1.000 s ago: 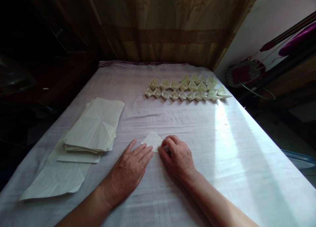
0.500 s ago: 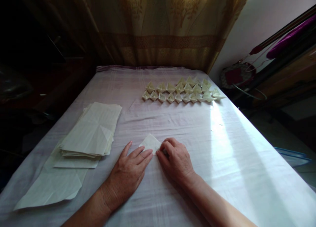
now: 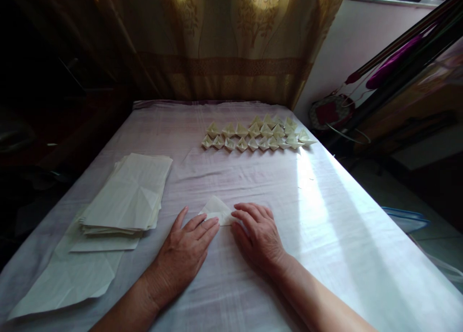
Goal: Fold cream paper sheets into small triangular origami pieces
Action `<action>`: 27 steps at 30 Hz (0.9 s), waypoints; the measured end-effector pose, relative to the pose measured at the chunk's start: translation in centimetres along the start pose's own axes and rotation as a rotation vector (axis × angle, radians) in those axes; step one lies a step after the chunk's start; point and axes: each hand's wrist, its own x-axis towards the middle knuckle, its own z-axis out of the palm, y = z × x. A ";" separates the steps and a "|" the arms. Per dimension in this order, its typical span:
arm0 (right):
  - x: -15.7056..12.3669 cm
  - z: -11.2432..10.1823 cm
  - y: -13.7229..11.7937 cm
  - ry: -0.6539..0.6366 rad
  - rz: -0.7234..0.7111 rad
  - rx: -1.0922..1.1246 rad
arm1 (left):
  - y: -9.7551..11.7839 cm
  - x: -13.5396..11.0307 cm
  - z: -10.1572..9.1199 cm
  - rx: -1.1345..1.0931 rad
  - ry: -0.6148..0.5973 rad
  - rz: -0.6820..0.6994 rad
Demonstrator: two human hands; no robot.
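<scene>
A small folded piece of white paper (image 3: 216, 207) lies on the cloth between my hands, its pointed top facing away from me. My left hand (image 3: 188, 245) rests flat with fingers spread, the fingertips pressing on the paper's left lower part. At the paper's right corner, my right hand (image 3: 258, 233) lies with fingers stretched out and slightly bent, the fingertips touching or just beside the edge. Part of the paper's lower edge is covered by my left fingers.
On the left lies a stack of white paper sheets (image 3: 123, 192), over a longer loose sheet (image 3: 68, 284). Rows of folded paper boats (image 3: 253, 141) stand at the far right of the cloth-covered table (image 3: 173, 298). A curtain (image 3: 224, 43) hangs behind.
My right hand's fingers have straightened from a curled pinch at the paper's right corner. The left hand stays on the paper. The whole view has shifted slightly to the right.
</scene>
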 end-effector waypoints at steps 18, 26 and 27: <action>-0.9 -2.2 1.6 -0.475 -0.115 -0.116 | -1.0 -0.4 -0.6 -0.012 0.005 0.051; -0.1 -1.1 -0.8 -0.295 -0.058 -0.215 | -1.9 -0.3 -0.6 -0.041 0.030 -0.055; 0.1 -0.8 -1.2 -0.262 -0.047 -0.233 | -2.2 -0.3 -0.6 -0.030 0.042 -0.077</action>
